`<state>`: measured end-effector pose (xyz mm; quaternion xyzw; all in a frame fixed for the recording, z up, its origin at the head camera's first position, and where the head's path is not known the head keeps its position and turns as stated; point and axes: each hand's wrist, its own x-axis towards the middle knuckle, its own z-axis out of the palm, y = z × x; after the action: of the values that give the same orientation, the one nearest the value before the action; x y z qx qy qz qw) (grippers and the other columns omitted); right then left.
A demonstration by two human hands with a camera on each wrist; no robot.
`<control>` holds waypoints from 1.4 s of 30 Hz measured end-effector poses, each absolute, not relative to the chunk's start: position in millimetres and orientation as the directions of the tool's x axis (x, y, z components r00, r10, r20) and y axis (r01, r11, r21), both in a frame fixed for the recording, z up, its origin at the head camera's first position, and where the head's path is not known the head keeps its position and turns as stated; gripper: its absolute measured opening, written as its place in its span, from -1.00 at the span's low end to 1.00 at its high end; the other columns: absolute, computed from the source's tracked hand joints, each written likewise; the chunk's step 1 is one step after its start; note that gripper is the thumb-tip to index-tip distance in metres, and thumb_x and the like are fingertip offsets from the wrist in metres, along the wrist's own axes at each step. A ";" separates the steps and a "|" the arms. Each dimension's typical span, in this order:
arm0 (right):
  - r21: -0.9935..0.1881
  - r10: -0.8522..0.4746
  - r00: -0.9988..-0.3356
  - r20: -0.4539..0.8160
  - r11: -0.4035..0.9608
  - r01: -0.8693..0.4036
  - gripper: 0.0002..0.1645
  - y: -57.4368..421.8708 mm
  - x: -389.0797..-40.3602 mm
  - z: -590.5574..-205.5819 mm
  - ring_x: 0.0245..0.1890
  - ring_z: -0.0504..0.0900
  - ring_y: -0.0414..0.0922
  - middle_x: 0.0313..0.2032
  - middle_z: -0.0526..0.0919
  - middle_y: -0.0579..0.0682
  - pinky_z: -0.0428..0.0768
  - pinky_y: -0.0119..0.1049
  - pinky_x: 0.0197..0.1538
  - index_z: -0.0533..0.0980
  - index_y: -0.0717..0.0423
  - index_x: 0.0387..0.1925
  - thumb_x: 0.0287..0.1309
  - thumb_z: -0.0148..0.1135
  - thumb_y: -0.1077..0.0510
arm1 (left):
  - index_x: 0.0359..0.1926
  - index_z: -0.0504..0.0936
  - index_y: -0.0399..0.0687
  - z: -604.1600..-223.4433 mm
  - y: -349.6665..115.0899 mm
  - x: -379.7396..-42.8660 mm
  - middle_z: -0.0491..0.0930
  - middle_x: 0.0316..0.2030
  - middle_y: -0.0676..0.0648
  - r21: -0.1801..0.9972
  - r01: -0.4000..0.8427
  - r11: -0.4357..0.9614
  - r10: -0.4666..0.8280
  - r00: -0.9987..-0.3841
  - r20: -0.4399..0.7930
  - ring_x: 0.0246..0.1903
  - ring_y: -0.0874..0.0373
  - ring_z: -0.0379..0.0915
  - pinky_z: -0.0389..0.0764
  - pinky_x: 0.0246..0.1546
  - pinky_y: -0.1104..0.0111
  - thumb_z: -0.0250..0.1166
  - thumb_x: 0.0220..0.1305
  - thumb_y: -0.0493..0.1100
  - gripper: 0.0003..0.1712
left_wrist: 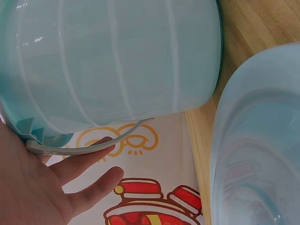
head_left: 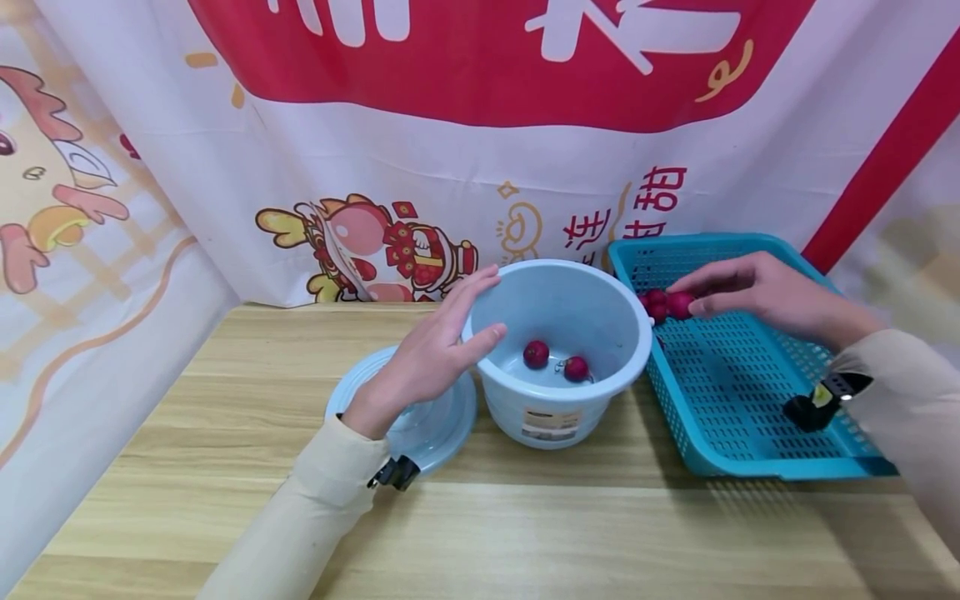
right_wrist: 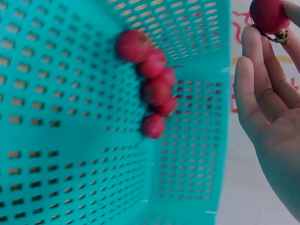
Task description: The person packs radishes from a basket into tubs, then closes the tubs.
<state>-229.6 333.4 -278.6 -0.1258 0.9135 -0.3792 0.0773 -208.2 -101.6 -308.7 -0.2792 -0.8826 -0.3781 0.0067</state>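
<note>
Fingers of the left hand [head_left: 431,354], in the head view, reach out nearly straight, thumb apart and nothing gripped, at the near-left rim of a light blue plastic bucket [head_left: 498,408], probably to steady it. Below that palm lies the matching round lid [head_left: 446,429], flat on the desk [head_left: 525,533], presumably aside so the bucket's mouth is free. Past the left thumb, two red radishes [head_left: 536,354] rest on the bucket floor. On the bucket's other side, the right hand [head_left: 765,300] reaches over a teal perforated basket [head_left: 720,383], pinching a radish [head_left: 680,305] between thumb and fingertips; more lie just past these tips. In the left wrist view, the fingers extend beside the bucket's hanging handle [left_wrist: 75,151], one crossing behind it; whether they press on the bucket I cannot tell, but none curls round the handle. In the right wrist view, the pinched radish sits at the very tips, its leafy stub dangling, the other fingers loosely extended below; so light a hold seems enough for something small and round. Well apart from those fingers, about six loose radishes [right_wrist: 152,79] cluster by the basket wall, which likely stops them rolling.
</note>
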 end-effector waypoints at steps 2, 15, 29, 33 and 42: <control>-0.720 -0.278 -0.960 -0.017 0.670 -0.181 -0.40 329.5 -227.2 -271.0 0.09 0.68 -0.13 0.15 0.70 -0.27 0.82 -0.19 -0.08 0.61 -0.14 0.34 0.27 0.50 0.03 | 0.69 0.05 0.34 -308.7 -101.5 -208.2 -0.06 0.70 0.29 0.663 0.499 0.558 0.487 -0.844 0.225 0.66 0.04 0.04 0.29 0.49 -0.34 0.04 0.50 0.35 -0.14; -0.775 -0.255 -0.964 0.070 0.594 -0.214 -0.40 303.2 -212.1 -241.9 0.09 0.71 -0.09 0.17 0.72 -0.24 0.80 -0.24 -0.03 0.58 -0.10 0.37 0.32 0.46 0.08 | 0.70 0.06 0.32 -308.8 -101.0 -208.1 -0.06 0.69 0.31 0.664 0.497 0.558 0.485 -0.845 0.226 0.65 0.04 0.07 0.31 0.49 -0.32 0.04 0.51 0.35 -0.14; -0.829 -0.348 -0.917 0.196 0.441 -0.345 -0.45 239.9 -200.6 -236.3 0.05 0.77 -0.10 0.08 0.79 -0.19 0.83 -0.22 -0.06 0.63 -0.06 0.31 0.30 0.45 0.18 | 0.69 0.05 0.34 -309.0 -102.3 -208.0 -0.06 0.70 0.30 0.665 0.499 0.556 0.486 -0.844 0.227 0.66 0.03 0.05 0.29 0.49 -0.34 0.05 0.51 0.34 -0.15; -0.842 -0.388 -0.894 0.225 0.383 -0.379 -0.49 225.5 -205.5 -239.5 0.03 0.79 -0.10 0.06 0.80 -0.16 0.82 -0.23 -0.04 0.64 0.01 0.28 0.30 0.44 0.22 | 0.70 0.06 0.31 -309.9 -102.1 -208.6 -0.06 0.70 0.30 0.658 0.504 0.559 0.486 -0.843 0.231 0.66 0.04 0.04 0.27 0.51 -0.32 0.04 0.51 0.34 -0.14; -0.841 -0.404 -0.858 0.317 0.298 -0.451 -0.48 209.4 -214.8 -247.9 -0.02 0.81 -0.07 0.08 0.78 -0.13 0.81 -0.25 0.02 0.64 0.10 0.27 0.28 0.42 0.28 | 0.69 0.06 0.31 -309.1 -100.9 -208.8 -0.05 0.70 0.30 0.652 0.508 0.563 0.487 -0.841 0.235 0.65 0.03 0.07 0.29 0.50 -0.32 0.03 0.50 0.34 -0.14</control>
<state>-214.8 209.4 -247.9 -0.2655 0.8052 -0.5298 -0.0220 -208.8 -100.9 -309.1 -0.2814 -0.8840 -0.3731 0.0139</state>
